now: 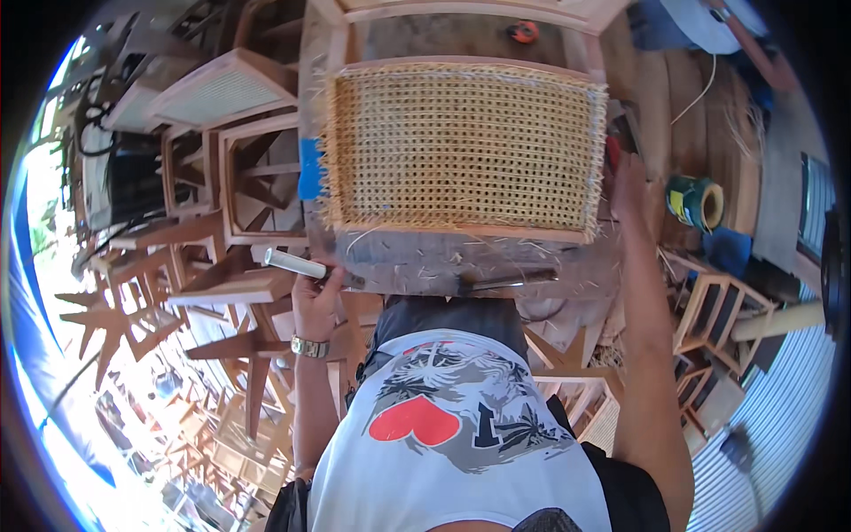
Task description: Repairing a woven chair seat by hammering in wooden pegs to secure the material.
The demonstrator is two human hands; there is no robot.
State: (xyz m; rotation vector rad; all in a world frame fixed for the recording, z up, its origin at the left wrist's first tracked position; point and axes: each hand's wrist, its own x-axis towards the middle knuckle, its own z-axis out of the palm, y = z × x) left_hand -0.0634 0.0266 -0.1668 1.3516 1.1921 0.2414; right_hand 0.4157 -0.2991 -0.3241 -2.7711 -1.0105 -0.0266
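Observation:
A chair frame [589,46] lies on the workbench [403,257], its seat panel covered with woven cane webbing [461,146] that has frayed edges all round. My left hand [316,300], with a watch on its wrist, is closed around a tool with a pale, shiny cylinder [295,264] near the bench's front left corner. A darker end of it shows beyond my fingers; its exact kind is unclear. On the right, my right hand [628,184] is closed beside the panel's edge, at a red-handled tool [612,152]. My fingers partly hide that tool.
A dark, narrow tool [510,281] lies among cane scraps at the bench's front edge. An orange-and-black tape measure [524,33] rests beyond the panel. A green roll [695,203] stands at right. Wooden chair frames [235,173] crowd the left. Another person's arm [753,40] shows far right.

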